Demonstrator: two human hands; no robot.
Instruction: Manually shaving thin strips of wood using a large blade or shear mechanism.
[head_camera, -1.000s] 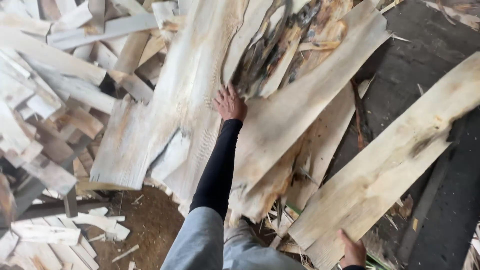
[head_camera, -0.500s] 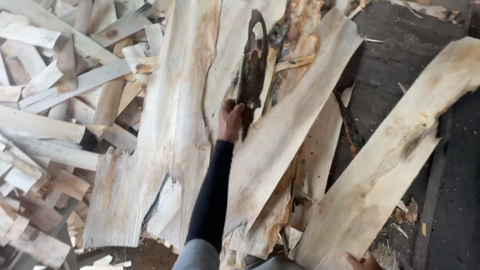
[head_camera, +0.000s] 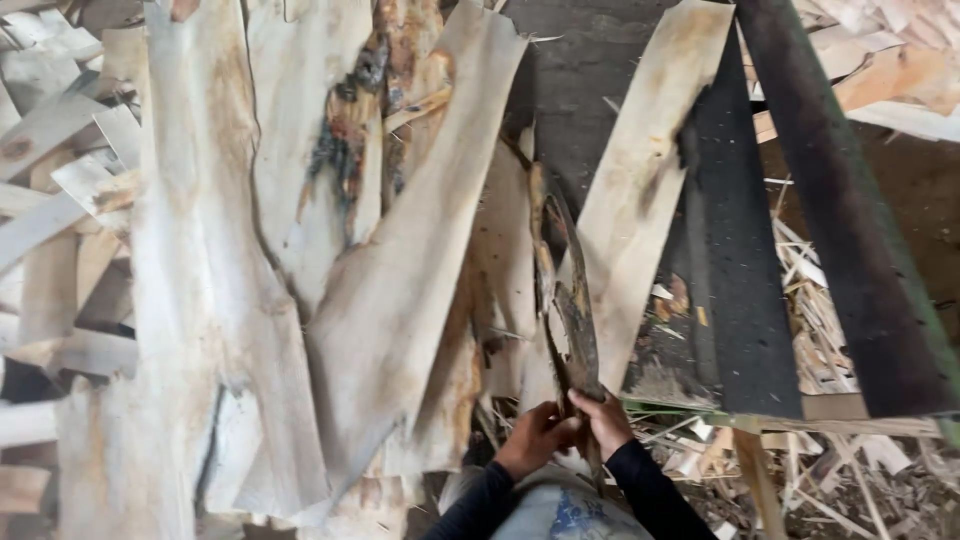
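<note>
Both hands now grip one dark bark strip (head_camera: 562, 290): left hand (head_camera: 535, 440) and right hand (head_camera: 603, 420) have fingers closed on its lower end. A second ago the left lay flat on the veneer pile (head_camera: 210, 270). We hold the strip upright before the pile.

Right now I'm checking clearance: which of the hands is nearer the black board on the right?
Right. The right hand grips the dark bark strip just left of the black board; the left hand is farther left.

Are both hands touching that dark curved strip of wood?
Touching. The head view shows the left hand and right hand closed around the bottom of the dark strip.
</note>
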